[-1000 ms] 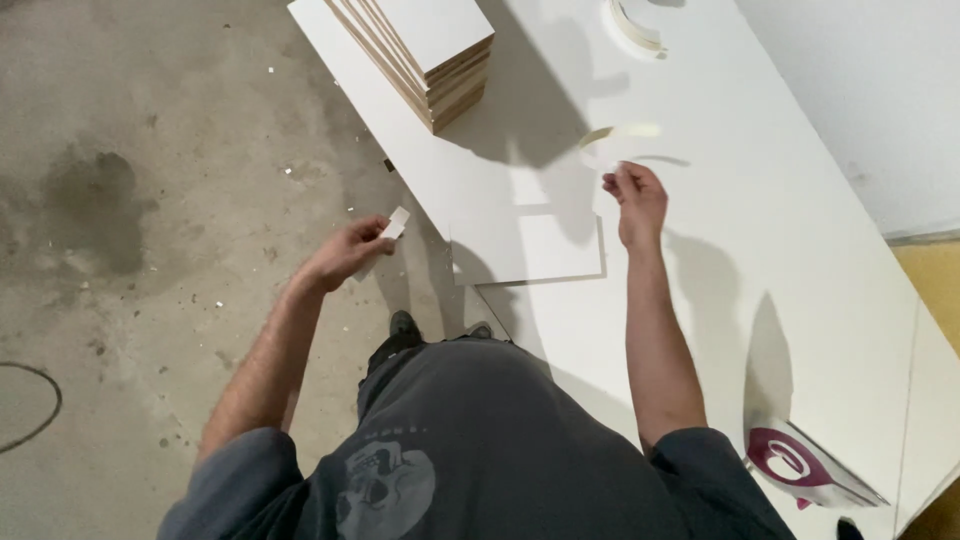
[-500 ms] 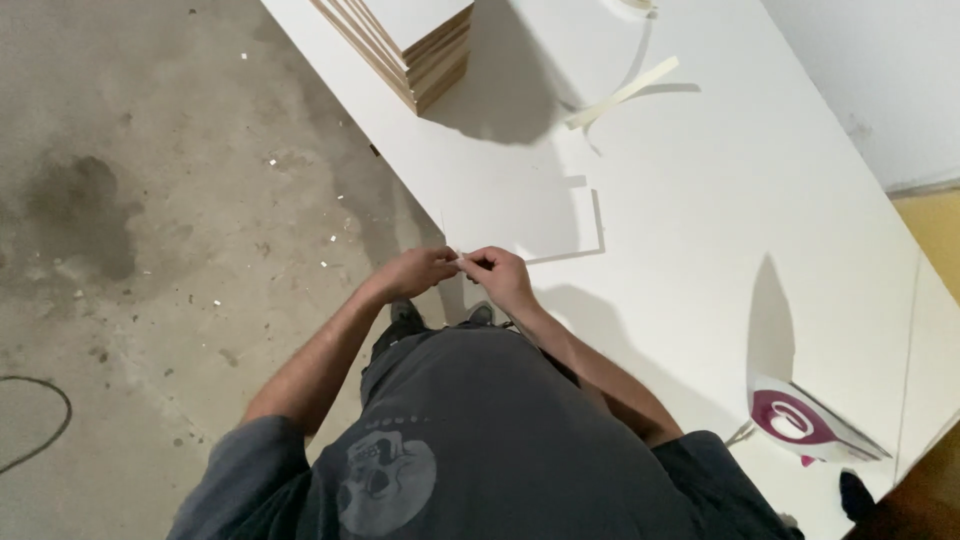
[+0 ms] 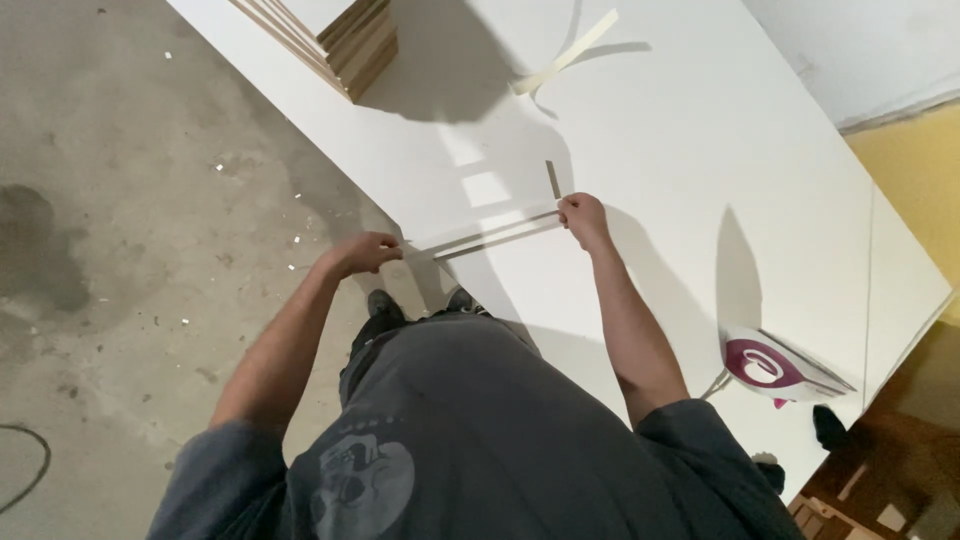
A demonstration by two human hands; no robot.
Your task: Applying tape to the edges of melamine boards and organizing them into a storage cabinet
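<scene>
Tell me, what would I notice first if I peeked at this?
Two hands stretch a thin pale strip between them over the near edge of a big white table: left hand, right hand. A purple and white clothes iron stands at the table's right end, and stacked boards sit at the far edge.

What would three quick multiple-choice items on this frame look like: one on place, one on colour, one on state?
1. Where does the iron stand?
A. on the floor
B. on the white table, to the person's right
C. on the board stack

2. What colour is the iron's body?
A. purple and white
B. green
C. black

3. How is the thin strip held?
A. lying loose
B. rolled up
C. stretched between the left hand and right hand

Answers: 1 B, it rests near the table's right end. 2 A, purple middle, white rim. 3 C, each hand pinches one end.
</scene>
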